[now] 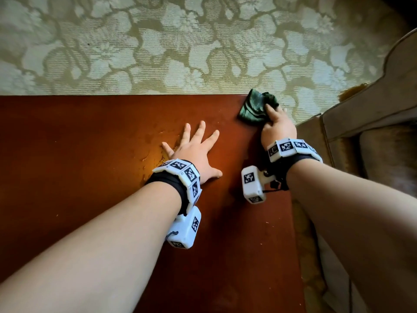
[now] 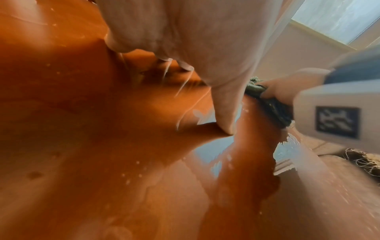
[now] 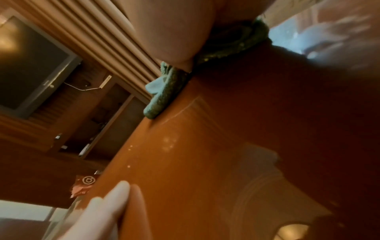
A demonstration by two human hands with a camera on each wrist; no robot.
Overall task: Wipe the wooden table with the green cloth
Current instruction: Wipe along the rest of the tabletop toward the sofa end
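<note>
I count one wooden table (image 1: pixel 90 154), red-brown. One green cloth (image 1: pixel 255 107), crumpled at the table's far right corner. Two hands: left hand (image 1: pixel 194 152) mid-table, right hand (image 1: pixel 278 127) on the cloth. Two marker wristbands, one per wrist (image 1: pixel 180 175) (image 1: pixel 293 149). Two white camera boxes (image 1: pixel 185 231) (image 1: pixel 252 184). One patterned carpet (image 1: pixel 158 41) beyond the far edge. One armchair (image 1: pixel 372 132) at right. One dark screen (image 3: pixel 30 65) in the right wrist view.

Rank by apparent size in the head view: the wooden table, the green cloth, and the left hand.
1. Wooden table, by far the largest.
2. Left hand, spread flat on the tabletop.
3. Green cloth, bunched at the far corner; it lies farther from the camera and is partly covered by the right hand, so this rank is unsure.
</note>
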